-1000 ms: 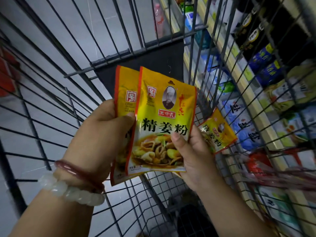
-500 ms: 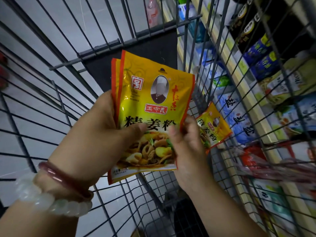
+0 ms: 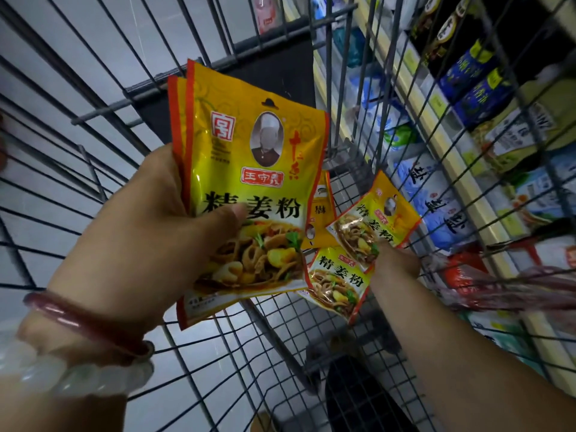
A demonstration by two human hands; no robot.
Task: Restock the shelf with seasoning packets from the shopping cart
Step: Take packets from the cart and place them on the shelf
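Observation:
My left hand [image 3: 149, 232] grips a stack of yellow seasoning packets [image 3: 249, 169] upright over the shopping cart [image 3: 103, 169], thumb pressed on the front one's face. Lower right, my right hand [image 3: 396, 263] reaches down into the cart and pinches the bottom edge of a tilted yellow packet [image 3: 377, 216]; its fingertips are hidden under that packet. Two more packets lie in the cart there, one [image 3: 338, 282] just below the hand and one [image 3: 321, 210] partly hidden behind the held stack. The shelf [image 3: 467, 182] runs along the cart's right side.
Through the cart's wire wall the shelf shows blue-and-white bags [image 3: 436, 210], dark bottles [image 3: 442, 29] and green packs [image 3: 514, 132]. A red-and-clear wrapped pack [image 3: 498, 285] lies against the right wire. A dark folded flap [image 3: 237, 73] stands at the cart's far end.
My right hand let go of the front packet and moved down right into the cart onto a loose packet. My left hand kept the stack and raised it slightly.

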